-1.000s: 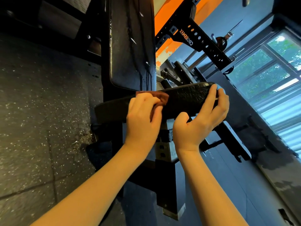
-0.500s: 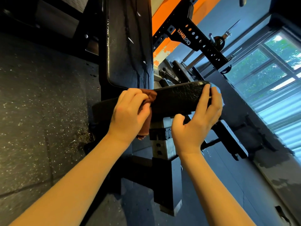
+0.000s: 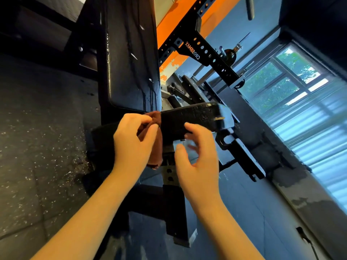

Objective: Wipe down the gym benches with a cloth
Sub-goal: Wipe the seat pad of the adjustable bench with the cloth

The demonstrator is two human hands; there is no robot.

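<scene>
Speckled black rubber floor [image 3: 37, 147] fills the left of your view, and a wide window [image 3: 300, 94] with green leaves behind its glass runs down the right. Between them, farther back, stands a black and orange rack [image 3: 206, 53] with a row of holes and the lettering CROSSMAX, which reads upside down from where you look.

Directly before you is the black bench [image 3: 176, 218], carried on a square steel post [image 3: 170, 173] with holes in it. Its long back pad [image 3: 129, 62] is raised steeply, and thin dark streaks run down the surface to its lower edge. Just below that edge lies the seat pad [image 3: 191, 117], cracked and worn on top, with a small pale tear near its right end.

Your left hand [image 3: 133, 143] is at the near edge of the seat pad, thumb and fingers pinching the cloth. Your right hand [image 3: 199, 166] hangs just beside it, in front of the post, fingers loosely spread and holding nothing. Those fingers are blurred, so you cannot tell whether the uppermost fingertip touches the pad's front edge.

Smallest is the cloth [image 3: 156, 141], reddish-brown. It lies bunched over the near edge of the seat pad, close under the back pad's lower corner, and its loose end hangs down past your left palm beside the post.
</scene>
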